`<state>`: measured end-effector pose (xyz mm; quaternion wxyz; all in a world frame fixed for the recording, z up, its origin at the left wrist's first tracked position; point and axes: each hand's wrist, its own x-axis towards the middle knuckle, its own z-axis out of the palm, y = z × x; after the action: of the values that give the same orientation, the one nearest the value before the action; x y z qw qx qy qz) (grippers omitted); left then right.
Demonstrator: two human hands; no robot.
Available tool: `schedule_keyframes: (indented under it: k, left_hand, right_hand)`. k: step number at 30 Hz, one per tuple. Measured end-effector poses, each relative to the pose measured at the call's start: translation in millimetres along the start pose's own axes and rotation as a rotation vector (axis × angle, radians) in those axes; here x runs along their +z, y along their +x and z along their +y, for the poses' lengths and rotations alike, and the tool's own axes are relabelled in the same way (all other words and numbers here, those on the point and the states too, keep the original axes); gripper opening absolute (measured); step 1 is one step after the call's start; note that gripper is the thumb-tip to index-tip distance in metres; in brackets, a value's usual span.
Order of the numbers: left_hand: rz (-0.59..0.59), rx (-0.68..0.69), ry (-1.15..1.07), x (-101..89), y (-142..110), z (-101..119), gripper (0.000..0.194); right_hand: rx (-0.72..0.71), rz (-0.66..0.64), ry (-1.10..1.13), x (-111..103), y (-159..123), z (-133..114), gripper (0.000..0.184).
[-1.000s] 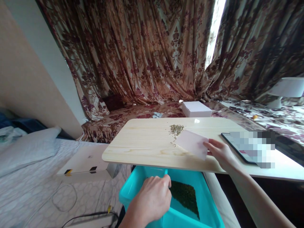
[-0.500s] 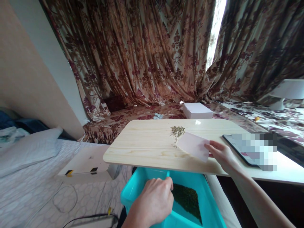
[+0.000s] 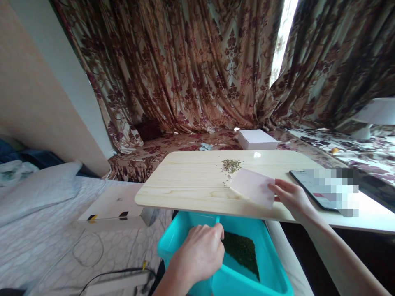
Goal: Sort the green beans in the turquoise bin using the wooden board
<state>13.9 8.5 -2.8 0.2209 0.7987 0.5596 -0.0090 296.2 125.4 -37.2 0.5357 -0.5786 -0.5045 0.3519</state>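
Observation:
My right hand (image 3: 293, 197) pinches a white sheet of card (image 3: 254, 187) at its right edge. The card lies slanted, low over the wooden tabletop, its left end beside a small heap of green-brown dried bits (image 3: 231, 165). A thin trail of bits runs from the heap toward the front. Below the table's front edge, my left hand (image 3: 202, 250) is closed over the divider of a teal plastic bin (image 3: 274, 263); its fingertips are hidden. More dark green dried material (image 3: 242, 250) lies in the bin's right compartment.
A tablet (image 3: 314, 193) rests on the wooden table (image 3: 182, 176), right of my right hand. Behind stands a white box (image 3: 257, 139). On the bed at left are a white case (image 3: 114, 205) and a cable (image 3: 101, 273). A lamp (image 3: 378, 111) stands far right.
The view has tilted slightly, so the table sits a little higher in the picture. Both hands keep their holds; the card has hardly shifted.

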Motion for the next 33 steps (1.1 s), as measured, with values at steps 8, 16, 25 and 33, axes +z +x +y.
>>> schedule_keyframes:
  k: [8,16,25,33]
  left_hand:
    - [-0.001,0.000,0.003,-0.5,-1,0,0.036]
    - [-0.002,0.009,-0.005,0.9,0,-1,0.036]
    - [-0.003,0.003,-0.003,-0.6,0,-1,0.036]
    - [0.006,0.004,-0.010,-1.0,-1,-3,0.037]
  right_hand:
    - [0.004,-0.004,-0.009,4,0,3,0.011]
    - [0.006,-0.016,-0.010,13,-2,-6,0.009]
    - [-0.016,-0.004,-0.029,11,-3,-10,0.013]
    - [-0.046,0.000,-0.026,18,-3,-13,0.015]
